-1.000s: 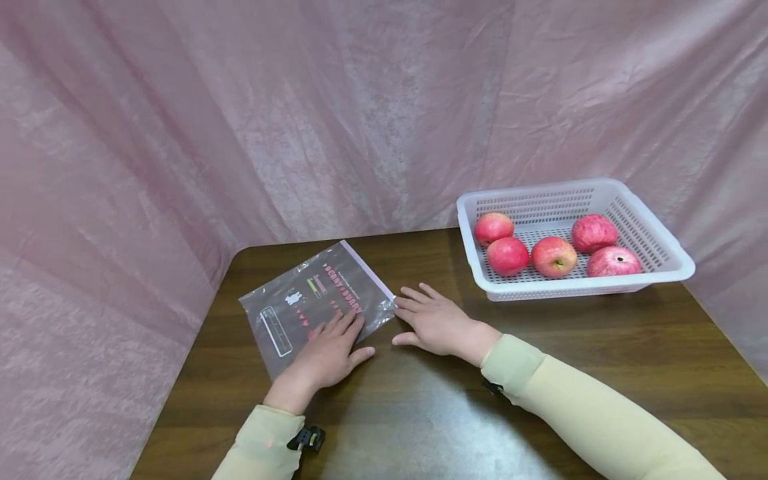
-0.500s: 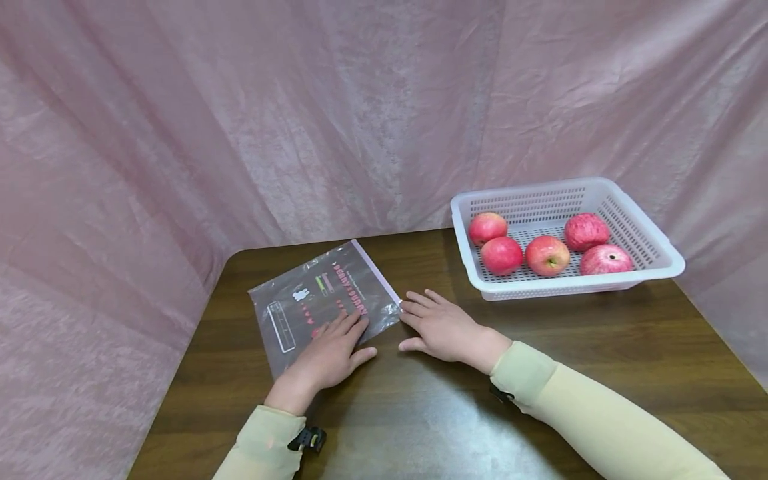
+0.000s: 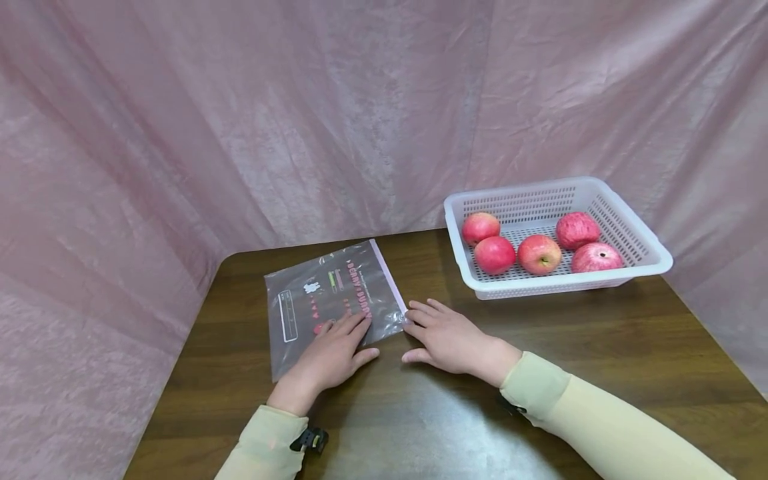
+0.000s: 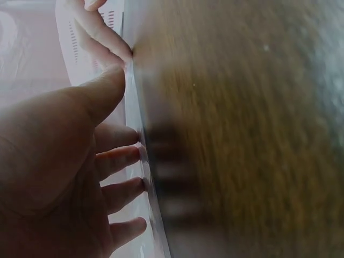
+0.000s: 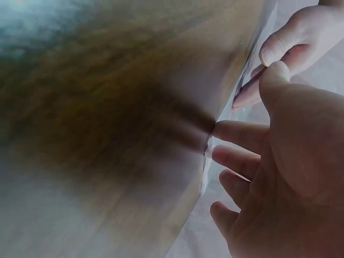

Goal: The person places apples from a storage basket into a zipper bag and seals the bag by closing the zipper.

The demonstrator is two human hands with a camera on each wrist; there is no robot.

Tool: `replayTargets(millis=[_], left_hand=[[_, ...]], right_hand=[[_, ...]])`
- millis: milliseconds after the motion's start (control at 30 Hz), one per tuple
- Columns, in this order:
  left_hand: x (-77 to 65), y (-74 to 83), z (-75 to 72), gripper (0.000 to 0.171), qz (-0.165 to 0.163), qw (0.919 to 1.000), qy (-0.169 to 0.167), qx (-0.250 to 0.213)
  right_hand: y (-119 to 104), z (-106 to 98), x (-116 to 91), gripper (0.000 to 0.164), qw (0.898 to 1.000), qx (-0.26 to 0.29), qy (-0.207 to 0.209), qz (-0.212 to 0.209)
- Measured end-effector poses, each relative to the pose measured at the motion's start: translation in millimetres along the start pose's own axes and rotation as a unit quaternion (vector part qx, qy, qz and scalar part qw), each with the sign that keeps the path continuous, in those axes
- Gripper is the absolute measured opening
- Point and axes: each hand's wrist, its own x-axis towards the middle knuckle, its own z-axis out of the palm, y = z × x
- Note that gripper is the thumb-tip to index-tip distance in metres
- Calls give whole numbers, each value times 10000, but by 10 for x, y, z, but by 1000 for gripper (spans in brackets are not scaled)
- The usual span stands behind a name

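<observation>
A clear zip-top plastic bag (image 3: 327, 293) with pink lettering and a white rabbit print lies flat on the wooden table. Its pale purple zip strip (image 3: 389, 275) runs along the right side. My left hand (image 3: 329, 355) rests on the bag's near part, fingers spread and fairly straight; in the left wrist view the fingertips (image 4: 131, 185) press down on the film. At the bag's near right corner, my right hand (image 3: 453, 340) touches the end of the zip strip with extended fingers. The right wrist view has its fingertips (image 5: 221, 129) at the bag's edge.
A white perforated plastic basket (image 3: 558, 288) stands at the back right with several red apples (image 3: 495, 255) in it. Behind the wooden table (image 3: 456, 427) hangs a pink curtain (image 3: 360, 120), close to the back edge.
The bag has slid right and turned slightly, its zip strip now steeper. Both hands have stayed on it, the right hand shifting a little right and nearer. The whole view has shifted slightly.
</observation>
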Motion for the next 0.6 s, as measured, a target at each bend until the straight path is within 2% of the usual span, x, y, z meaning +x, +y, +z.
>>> replayTargets(millis=[200, 467, 600], left_hand=[[14, 29, 10, 70, 105, 9999, 59, -67], [32, 36, 11, 66, 15, 9999, -72, -106], [54, 49, 4, 64, 84, 9998, -94, -159]], right_hand=[[-19, -3, -81, 66, 9999, -54, 70, -49], [-55, 14, -232, 69, 9998, -11, 184, -67], [-60, 30, -298, 69, 9992, -3, 363, -144]])
